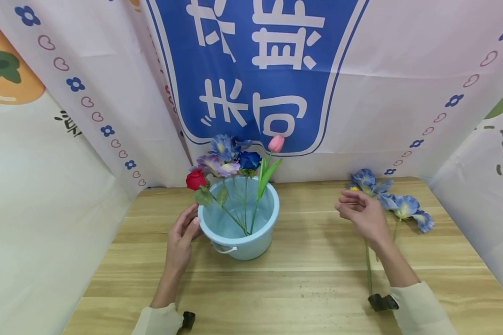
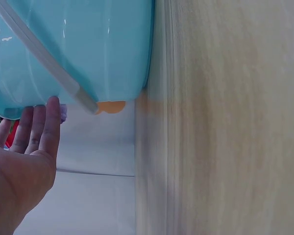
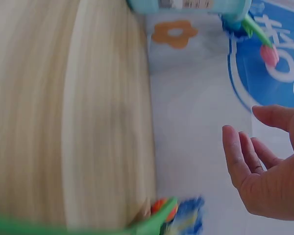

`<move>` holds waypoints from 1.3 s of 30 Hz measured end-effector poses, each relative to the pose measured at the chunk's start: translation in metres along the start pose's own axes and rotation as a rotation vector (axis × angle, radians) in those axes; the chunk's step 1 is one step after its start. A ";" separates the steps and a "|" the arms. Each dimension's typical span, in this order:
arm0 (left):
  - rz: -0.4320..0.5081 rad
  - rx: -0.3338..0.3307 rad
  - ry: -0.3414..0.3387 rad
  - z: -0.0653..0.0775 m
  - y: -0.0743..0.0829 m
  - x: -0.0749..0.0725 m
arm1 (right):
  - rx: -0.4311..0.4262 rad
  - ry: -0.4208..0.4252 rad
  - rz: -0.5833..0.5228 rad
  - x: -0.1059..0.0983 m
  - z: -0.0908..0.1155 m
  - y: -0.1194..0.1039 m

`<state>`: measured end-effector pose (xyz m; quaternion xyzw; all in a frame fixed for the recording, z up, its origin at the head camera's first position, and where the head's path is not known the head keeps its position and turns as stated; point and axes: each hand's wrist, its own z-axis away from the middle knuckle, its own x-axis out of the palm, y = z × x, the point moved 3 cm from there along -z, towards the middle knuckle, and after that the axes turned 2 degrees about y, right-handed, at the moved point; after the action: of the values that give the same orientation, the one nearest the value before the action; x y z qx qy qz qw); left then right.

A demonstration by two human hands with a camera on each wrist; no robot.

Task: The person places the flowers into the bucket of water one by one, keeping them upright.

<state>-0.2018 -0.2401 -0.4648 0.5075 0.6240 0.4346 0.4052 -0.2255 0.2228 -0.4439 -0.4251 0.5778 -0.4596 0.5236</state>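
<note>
The bucket (image 1: 257, 244) is set upright on the worktop (image 1: 310, 288), its side touched by the unclenched left hand (image 1: 182, 242). Nothing is held by the right hand (image 1: 366, 218), its fingers loosely bent beside the blue irises (image 1: 406, 206) laid at the right. The irises are judged light, soft-petalled and easily creased; they are best gripped by the stems (image 1: 369, 270). The bucket is judged light and smooth, best steadied at the rim.

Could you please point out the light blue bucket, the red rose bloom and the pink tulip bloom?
Light blue bucket (image 1: 253, 247), head view: front outer wall.
Red rose bloom (image 1: 196, 179), head view: middle of its petals.
Pink tulip bloom (image 1: 276, 144), head view: middle of its petals.
</note>
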 end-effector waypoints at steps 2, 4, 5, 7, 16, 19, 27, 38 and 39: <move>0.001 0.001 -0.001 0.000 0.000 0.000 | 0.006 0.021 0.001 -0.011 -0.001 0.005; 0.000 0.001 -0.001 -0.001 0.000 0.000 | 0.014 0.046 0.012 -0.022 -0.001 0.011; -0.003 0.001 -0.001 -0.001 -0.001 0.000 | 0.020 0.056 0.019 -0.027 -0.001 0.015; -0.006 0.001 -0.003 -0.001 -0.001 0.000 | 0.036 0.077 0.044 -0.038 -0.002 0.022; 0.010 0.005 -0.002 0.000 0.000 0.001 | 0.106 0.088 -0.042 -0.072 -0.005 0.049; 0.001 0.002 -0.001 0.000 0.000 0.000 | 0.117 0.054 -0.073 -0.079 -0.008 0.056; -0.008 -0.004 -0.001 0.000 0.000 -0.001 | 0.174 -0.036 0.106 -0.087 -0.022 0.068; -0.006 -0.003 0.003 0.000 -0.001 -0.001 | 0.297 -0.061 0.178 -0.080 -0.032 0.085; -0.006 -0.001 0.001 0.000 -0.001 -0.001 | 0.300 -0.059 0.177 -0.079 -0.032 0.085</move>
<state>-0.2022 -0.2414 -0.4656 0.5052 0.6254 0.4341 0.4065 -0.2509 0.3210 -0.5092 -0.3028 0.5222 -0.4801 0.6365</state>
